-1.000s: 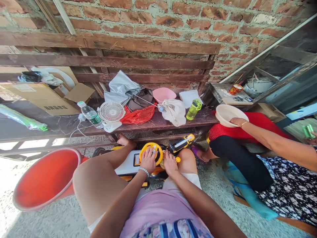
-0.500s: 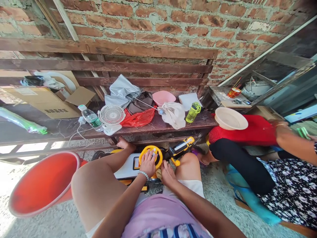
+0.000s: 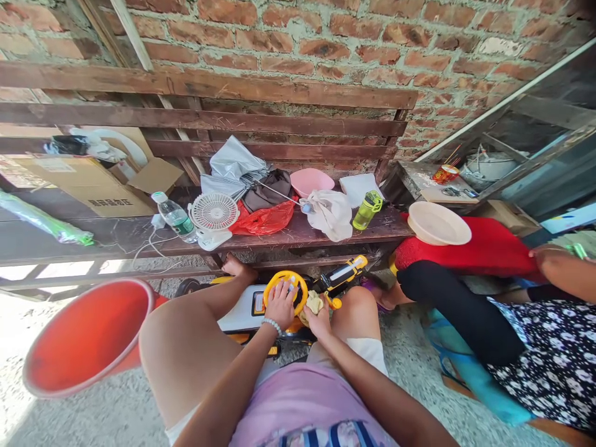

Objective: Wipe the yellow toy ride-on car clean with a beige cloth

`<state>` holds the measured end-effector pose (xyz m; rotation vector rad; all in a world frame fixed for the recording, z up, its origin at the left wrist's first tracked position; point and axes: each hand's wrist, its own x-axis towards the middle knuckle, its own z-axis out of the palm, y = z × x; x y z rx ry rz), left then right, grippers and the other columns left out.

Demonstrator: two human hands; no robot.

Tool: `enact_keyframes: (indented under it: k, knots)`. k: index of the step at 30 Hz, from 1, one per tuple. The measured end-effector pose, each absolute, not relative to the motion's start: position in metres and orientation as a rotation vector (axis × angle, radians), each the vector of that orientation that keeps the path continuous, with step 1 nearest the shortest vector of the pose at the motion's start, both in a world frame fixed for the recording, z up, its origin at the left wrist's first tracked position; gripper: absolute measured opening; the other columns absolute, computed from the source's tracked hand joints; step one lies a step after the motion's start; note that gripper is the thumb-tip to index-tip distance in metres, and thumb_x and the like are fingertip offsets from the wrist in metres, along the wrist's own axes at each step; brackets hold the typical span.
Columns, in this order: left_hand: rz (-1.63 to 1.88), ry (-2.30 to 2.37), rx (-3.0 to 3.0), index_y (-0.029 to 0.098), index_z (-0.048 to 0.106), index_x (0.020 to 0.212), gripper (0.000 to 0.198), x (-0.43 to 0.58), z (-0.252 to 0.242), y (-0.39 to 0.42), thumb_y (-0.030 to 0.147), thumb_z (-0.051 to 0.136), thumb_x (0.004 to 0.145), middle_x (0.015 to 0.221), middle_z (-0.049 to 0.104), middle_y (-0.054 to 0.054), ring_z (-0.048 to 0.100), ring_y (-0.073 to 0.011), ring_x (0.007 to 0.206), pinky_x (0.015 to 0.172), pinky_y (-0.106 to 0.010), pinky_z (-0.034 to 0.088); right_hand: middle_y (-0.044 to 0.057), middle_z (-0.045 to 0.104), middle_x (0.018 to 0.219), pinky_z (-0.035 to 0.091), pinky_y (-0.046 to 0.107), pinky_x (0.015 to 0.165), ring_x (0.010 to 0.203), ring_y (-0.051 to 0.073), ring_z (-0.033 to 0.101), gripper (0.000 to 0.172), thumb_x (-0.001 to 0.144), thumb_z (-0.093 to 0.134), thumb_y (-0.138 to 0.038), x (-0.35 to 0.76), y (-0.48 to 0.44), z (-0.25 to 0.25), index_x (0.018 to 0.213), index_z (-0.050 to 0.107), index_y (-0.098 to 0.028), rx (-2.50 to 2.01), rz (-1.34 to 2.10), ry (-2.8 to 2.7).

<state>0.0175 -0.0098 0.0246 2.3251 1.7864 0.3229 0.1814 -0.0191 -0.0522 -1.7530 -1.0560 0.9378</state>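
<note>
Between my legs is a ride-on toy vehicle with a white and yellow body (image 3: pixel 239 315) and a yellow steering wheel (image 3: pixel 274 279). My left hand (image 3: pixel 280 304), with a beaded bracelet at the wrist, holds the wheel, its fingers reaching across the rim and hub. Just right of the wheel, my right hand (image 3: pixel 319 320) is closed around a crumpled pale-yellow cloth (image 3: pixel 315 302), which lies close against the rim. A black and yellow arm-like part (image 3: pixel 344 276) of the toy juts out beyond that hand. The underside of the cloth is hidden.
A wooden bench (image 3: pixel 288 239) bears a fan (image 3: pixel 214 212), a water bottle (image 3: pixel 177 217), a green bottle (image 3: pixel 367 210) and bags. An orange-red bucket (image 3: pixel 88 338) stands at left. Another person (image 3: pixel 460 310) sits at right beside a pale basin (image 3: pixel 439 223) on red cloth.
My right hand has turned and lifted slightly, bringing more of the cloth into sight beside the wheel. My left hand stays on the wheel. At right, the other person's arm has shifted.
</note>
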Motion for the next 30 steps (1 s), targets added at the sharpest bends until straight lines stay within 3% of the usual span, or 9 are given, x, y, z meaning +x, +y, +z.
enact_keyframes:
  k: [3,7,13,17,22,27,30]
  knots:
    - [0.338,1.783,2.328,0.025,0.061,0.148,0.06,0.017,0.024,-0.01,0.017,0.054,0.089,0.168,0.043,-0.009,0.035,-0.0353,0.156,0.125,-0.056,0.03,0.017,0.047,0.159,0.036,0.045,0.124,0.152,0.032,0.039,0.078,0.08,0.066,-0.047,0.181,-0.024,-0.059,0.15,0.051,-0.017,-1.866,0.915,-1.258]
    - [0.354,1.783,2.341,0.025,0.062,0.147,0.059,0.016,0.022,-0.01,0.017,0.053,0.089,0.167,0.044,-0.008,0.036,-0.0343,0.156,0.126,-0.056,0.031,0.02,0.038,0.164,0.036,0.048,0.124,0.157,0.033,0.03,0.078,0.088,0.057,-0.036,0.185,-0.03,-0.061,0.159,0.039,-0.01,-1.977,0.811,-1.573]
    - [0.346,1.792,2.341,0.025,0.062,0.147,0.06,0.016,0.019,-0.011,0.018,0.055,0.088,0.167,0.045,-0.009,0.036,-0.0346,0.156,0.126,-0.055,0.03,0.017,0.046,0.159,0.041,0.048,0.118,0.145,0.034,0.043,0.076,0.083,0.056,-0.02,0.193,-0.031,-0.034,0.158,0.043,-0.016,-1.994,0.642,-1.921]
    - [0.328,1.806,2.331,0.025,0.062,0.146,0.057,0.017,0.02,-0.01,0.019,0.053,0.09,0.167,0.045,-0.009,0.036,-0.0343,0.156,0.126,-0.055,0.029,0.014,0.044,0.161,0.047,0.043,0.107,0.138,0.032,0.048,0.075,0.081,0.059,-0.012,0.183,-0.038,-0.012,0.155,0.048,-0.021,-1.997,0.671,-2.296]
    - [0.317,1.785,2.341,0.025,0.061,0.147,0.058,0.017,0.023,-0.01,0.017,0.052,0.09,0.167,0.045,-0.009,0.037,-0.0342,0.155,0.125,-0.056,0.031,0.014,0.057,0.147,0.048,0.043,0.103,0.127,0.031,0.056,0.063,0.077,0.065,-0.011,0.17,-0.051,-0.009,0.139,0.062,-0.021,-1.803,0.912,-2.676]
    - [0.323,1.783,2.325,0.024,0.062,0.147,0.058,0.017,0.024,-0.011,0.017,0.051,0.091,0.167,0.044,-0.009,0.036,-0.0351,0.156,0.125,-0.057,0.03,0.014,0.059,0.14,0.05,0.037,0.1,0.122,0.029,0.06,0.056,0.08,0.062,-0.015,0.179,-0.049,-0.018,0.136,0.064,-0.019,-2.019,0.959,-2.311]
    - [0.326,1.782,2.313,0.024,0.062,0.146,0.058,0.019,0.025,-0.011,0.017,0.051,0.09,0.167,0.044,-0.009,0.036,-0.0352,0.156,0.125,-0.057,0.03,0.016,0.061,0.137,0.048,0.037,0.108,0.125,0.029,0.059,0.056,0.085,0.056,-0.019,0.193,-0.038,-0.023,0.141,0.061,-0.016,-2.086,0.852,-1.964]
